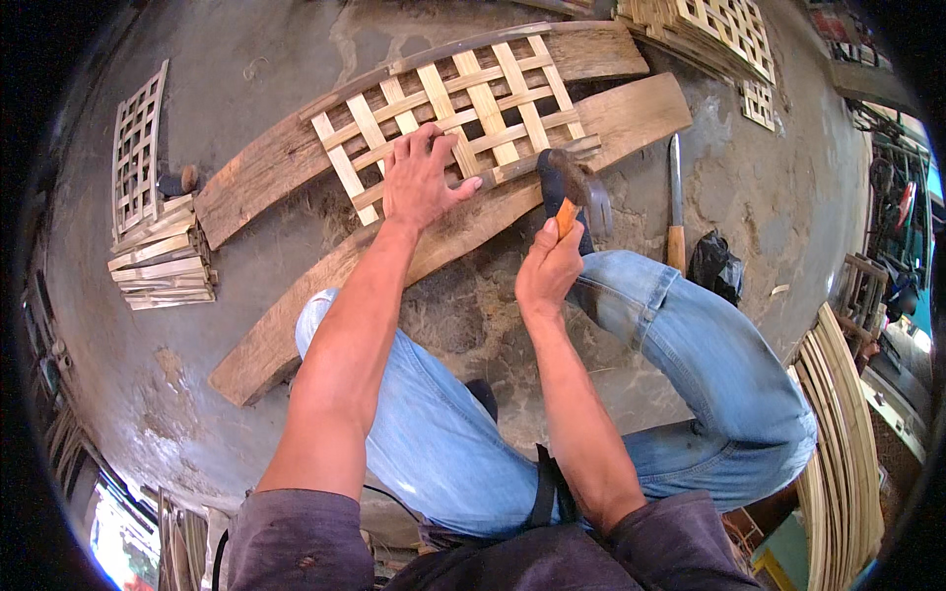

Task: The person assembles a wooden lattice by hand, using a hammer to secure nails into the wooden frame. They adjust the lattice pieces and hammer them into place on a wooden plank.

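A lattice of pale bamboo slats [463,108] lies across two weathered wooden planks [266,167] on the concrete floor. My left hand [419,177] presses flat on the lattice's near edge, fingers spread. My right hand [548,268] grips the orange handle of a hammer [576,187], whose dark metal head hangs just above the lattice's lower right corner. My knees in blue jeans [690,345] are bent below the planks.
A stack of short bamboo slats [163,261] and a finished lattice [136,153] lie at left. More lattices [724,30] are piled at the top right. A knife with a wooden handle [675,202] and a black bag [714,264] lie right of the planks. Curved bamboo strips [843,463] lean at right.
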`<action>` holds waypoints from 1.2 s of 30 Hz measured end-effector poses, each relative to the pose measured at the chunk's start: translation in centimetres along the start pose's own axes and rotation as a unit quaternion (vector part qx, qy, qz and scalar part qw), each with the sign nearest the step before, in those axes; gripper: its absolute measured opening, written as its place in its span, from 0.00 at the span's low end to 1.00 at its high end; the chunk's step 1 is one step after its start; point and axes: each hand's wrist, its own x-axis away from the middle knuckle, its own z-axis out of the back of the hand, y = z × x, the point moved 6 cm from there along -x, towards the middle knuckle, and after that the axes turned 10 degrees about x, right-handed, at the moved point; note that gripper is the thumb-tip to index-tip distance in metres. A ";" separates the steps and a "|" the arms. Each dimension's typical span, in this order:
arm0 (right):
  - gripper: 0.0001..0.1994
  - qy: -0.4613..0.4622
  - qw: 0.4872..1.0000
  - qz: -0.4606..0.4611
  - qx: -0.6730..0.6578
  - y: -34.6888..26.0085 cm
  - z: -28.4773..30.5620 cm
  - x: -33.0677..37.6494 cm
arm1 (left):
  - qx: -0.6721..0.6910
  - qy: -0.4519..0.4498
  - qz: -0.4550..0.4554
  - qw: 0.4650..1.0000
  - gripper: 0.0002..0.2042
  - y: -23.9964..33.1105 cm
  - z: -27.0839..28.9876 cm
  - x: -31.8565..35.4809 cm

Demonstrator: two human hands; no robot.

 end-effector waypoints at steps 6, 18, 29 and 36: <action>0.11 -0.011 1.000 -0.013 0.017 -2.1 1.5 -0.6 | -0.011 -0.023 0.023 0.999 0.34 -0.4 -0.1 0.3; 0.09 -0.126 0.984 -0.007 0.127 0.9 -2.0 -1.0 | 0.006 -0.020 0.009 1.000 0.33 0.2 -0.7 0.0; 0.11 -0.014 0.998 0.048 0.049 -0.7 -0.4 -0.9 | -0.006 -0.010 0.010 1.000 0.33 -0.1 -0.2 0.0; 0.12 -0.064 0.996 0.014 0.068 0.6 -1.3 -0.4 | -0.013 -0.016 0.004 1.000 0.32 -0.1 -0.3 0.0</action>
